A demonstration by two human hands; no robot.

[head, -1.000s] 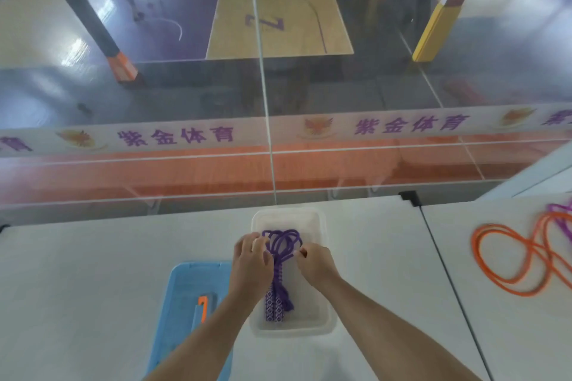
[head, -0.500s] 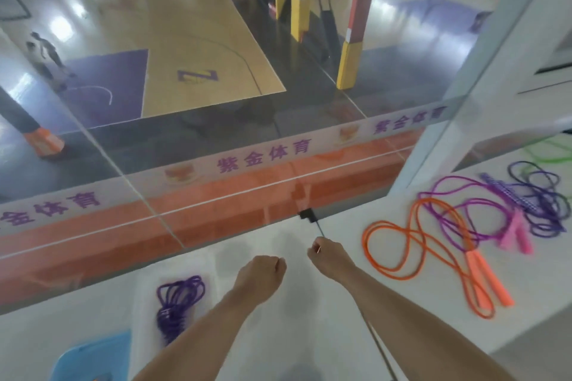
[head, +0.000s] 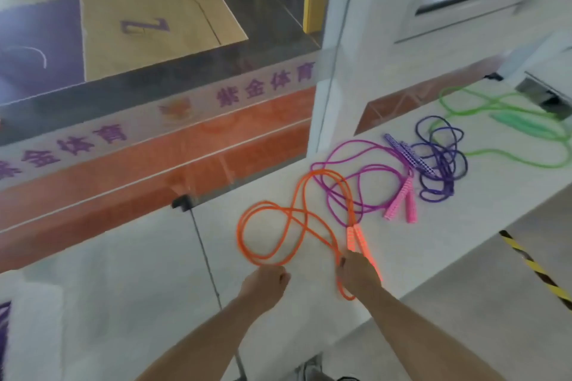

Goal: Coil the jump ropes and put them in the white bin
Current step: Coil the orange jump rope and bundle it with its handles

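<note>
Frame blurry w/ motion; white bin not in shot. Our left hand [head: 265,283] hovers over the desk [head: 123,303], fingers curled, holding nothing. Right hand [head: 359,272] covers the near ends of the orange rope [head: 272,235] handles; can't tell if it's gripping. Farther right: pink rope [head: 368,170], purple rope [head: 442,164], green rope [head: 510,120] partly cut off.

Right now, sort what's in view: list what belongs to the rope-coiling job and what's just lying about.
Job:
orange jump rope, under the right hand
left hand, curled, empty
pink-handled purple jump rope
dark purple jump rope
green jump rope

Lying about:
white tabletop
yellow-black floor tape
</note>
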